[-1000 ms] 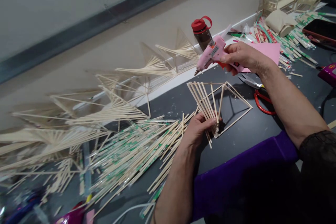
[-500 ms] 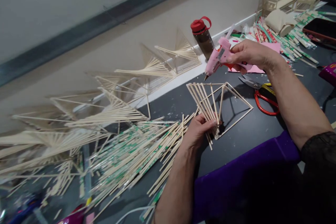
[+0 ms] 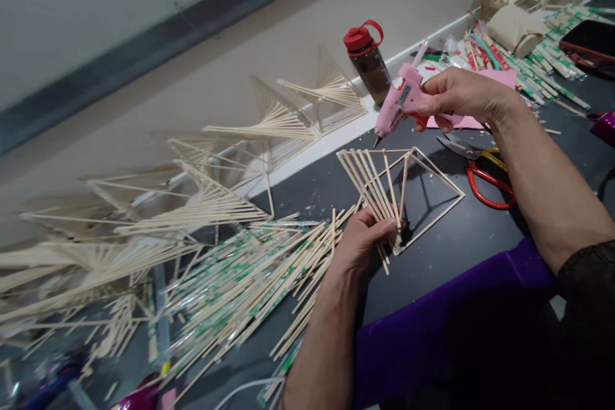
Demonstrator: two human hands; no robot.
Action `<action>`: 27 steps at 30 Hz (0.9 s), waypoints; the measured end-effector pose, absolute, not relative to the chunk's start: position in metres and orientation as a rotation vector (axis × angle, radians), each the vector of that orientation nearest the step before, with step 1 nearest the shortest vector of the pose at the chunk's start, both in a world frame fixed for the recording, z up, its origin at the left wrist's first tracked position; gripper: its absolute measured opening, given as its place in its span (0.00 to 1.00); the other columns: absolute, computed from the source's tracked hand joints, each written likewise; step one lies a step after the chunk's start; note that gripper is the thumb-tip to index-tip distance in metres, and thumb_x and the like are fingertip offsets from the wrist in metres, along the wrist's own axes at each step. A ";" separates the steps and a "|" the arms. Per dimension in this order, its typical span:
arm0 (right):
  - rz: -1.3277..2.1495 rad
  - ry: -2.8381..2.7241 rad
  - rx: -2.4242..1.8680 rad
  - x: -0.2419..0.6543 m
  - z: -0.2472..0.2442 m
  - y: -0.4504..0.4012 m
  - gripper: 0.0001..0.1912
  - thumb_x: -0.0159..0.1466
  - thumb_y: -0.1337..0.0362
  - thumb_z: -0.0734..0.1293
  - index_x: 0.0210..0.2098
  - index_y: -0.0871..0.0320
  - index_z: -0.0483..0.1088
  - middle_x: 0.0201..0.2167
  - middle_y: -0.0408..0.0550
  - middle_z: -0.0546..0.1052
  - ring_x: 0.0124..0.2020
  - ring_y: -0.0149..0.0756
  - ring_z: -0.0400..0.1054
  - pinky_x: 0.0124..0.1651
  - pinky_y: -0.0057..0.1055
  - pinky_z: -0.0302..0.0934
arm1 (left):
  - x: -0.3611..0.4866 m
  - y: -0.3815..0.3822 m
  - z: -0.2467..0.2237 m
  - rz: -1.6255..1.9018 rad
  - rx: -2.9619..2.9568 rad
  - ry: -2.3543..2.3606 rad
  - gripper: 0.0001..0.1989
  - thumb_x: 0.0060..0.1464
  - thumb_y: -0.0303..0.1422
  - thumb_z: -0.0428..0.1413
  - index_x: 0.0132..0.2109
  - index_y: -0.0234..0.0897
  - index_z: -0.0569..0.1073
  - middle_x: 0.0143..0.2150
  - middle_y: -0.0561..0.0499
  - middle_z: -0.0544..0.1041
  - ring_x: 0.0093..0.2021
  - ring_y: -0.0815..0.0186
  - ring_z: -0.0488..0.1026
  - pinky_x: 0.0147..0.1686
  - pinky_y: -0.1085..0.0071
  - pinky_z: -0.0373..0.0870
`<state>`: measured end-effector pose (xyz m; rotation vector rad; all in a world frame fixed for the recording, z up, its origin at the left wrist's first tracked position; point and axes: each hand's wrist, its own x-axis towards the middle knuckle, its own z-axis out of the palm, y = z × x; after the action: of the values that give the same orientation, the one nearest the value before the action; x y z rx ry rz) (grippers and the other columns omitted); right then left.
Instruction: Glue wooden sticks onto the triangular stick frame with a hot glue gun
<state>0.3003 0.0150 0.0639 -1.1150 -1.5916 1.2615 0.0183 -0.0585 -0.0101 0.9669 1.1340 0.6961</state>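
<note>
My right hand point(image 3: 451, 99) is wrapped round a pink hot glue gun point(image 3: 401, 102), its metal nozzle pointing down and to the left. Just below the nozzle is the top edge of a small frame of wooden sticks point(image 3: 375, 179), with several sticks fanned side by side on its left part. The nozzle looks apart from the wood. My left hand point(image 3: 368, 234) grips the lower end of the fanned sticks, thumb on top; its other fingers are partly hidden behind them. Right of the frame lie scissors point(image 3: 490, 184) with red and yellow handles.
Loose and wrapped sticks point(image 3: 250, 282) cover the table to the left. Finished stick frames point(image 3: 206, 195) line the wall. A red-capped bottle point(image 3: 368, 67) stands behind the glue gun. Purple cloth point(image 3: 451, 295) lies at the near edge. A phone point(image 3: 589, 45) rests at far right.
The view has shifted slightly. Both hands keep their grips, and the glue gun's nozzle stays above the frame's top edge with hardly any movement.
</note>
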 end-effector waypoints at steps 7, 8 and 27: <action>1.251 -1.590 -1.100 0.297 0.065 0.014 0.12 0.61 0.61 0.73 0.27 0.62 0.72 0.22 0.44 0.74 0.17 0.21 0.60 0.18 0.21 0.53 | 0.018 -0.059 -0.011 0.693 0.975 1.121 0.18 0.31 0.36 0.73 0.32 0.34 0.79 0.27 0.50 0.79 0.26 0.68 0.73 0.28 0.72 0.67; 1.248 -1.593 -1.102 0.297 0.065 0.014 0.12 0.61 0.62 0.73 0.27 0.62 0.72 0.22 0.44 0.74 0.17 0.21 0.60 0.18 0.21 0.53 | 0.018 -0.059 -0.012 0.701 0.968 1.114 0.18 0.31 0.36 0.73 0.32 0.34 0.79 0.27 0.50 0.79 0.26 0.68 0.73 0.28 0.72 0.68; 1.219 -1.591 -1.130 0.290 0.066 0.014 0.13 0.62 0.64 0.72 0.24 0.61 0.69 0.20 0.42 0.72 0.16 0.21 0.58 0.18 0.23 0.51 | 0.018 -0.060 -0.013 0.707 0.942 1.119 0.19 0.31 0.36 0.73 0.33 0.34 0.78 0.27 0.50 0.79 0.26 0.68 0.73 0.28 0.72 0.68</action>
<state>0.2901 0.0139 0.0663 -1.1299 -1.5911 1.2190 0.0176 -0.0602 -0.0127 0.9420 1.1194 0.7066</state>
